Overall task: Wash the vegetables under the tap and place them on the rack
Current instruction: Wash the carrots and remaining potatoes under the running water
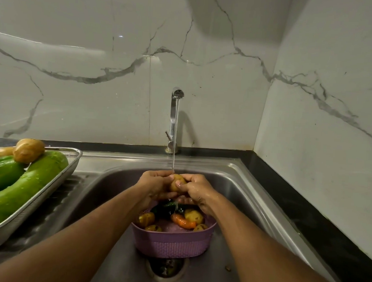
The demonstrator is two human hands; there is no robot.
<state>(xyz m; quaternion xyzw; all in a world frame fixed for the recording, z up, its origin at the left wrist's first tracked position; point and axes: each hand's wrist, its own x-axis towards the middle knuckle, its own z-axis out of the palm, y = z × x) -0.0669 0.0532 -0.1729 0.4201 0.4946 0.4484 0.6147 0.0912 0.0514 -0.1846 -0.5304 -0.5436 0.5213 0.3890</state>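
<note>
A yellow-brown potato (177, 181) sits between both my hands under the running stream from the chrome tap (175, 110). My left hand (155, 185) grips it from the left and my right hand (196, 189) grips it from the right, fingers curled round it. Below them a purple basket (172, 240) stands in the steel sink (238, 185), holding potatoes (193, 215), a carrot (182, 221) and dark green vegetables (167, 208). At the left a metal mesh rack (57, 178) carries two large green gourds (27, 189) and a potato (28, 150).
The sink drain (166, 268) lies in front of the basket. A ribbed draining board (50, 207) runs under the rack. A black counter edge (295, 209) borders the sink on the right, with marble walls behind and to the right.
</note>
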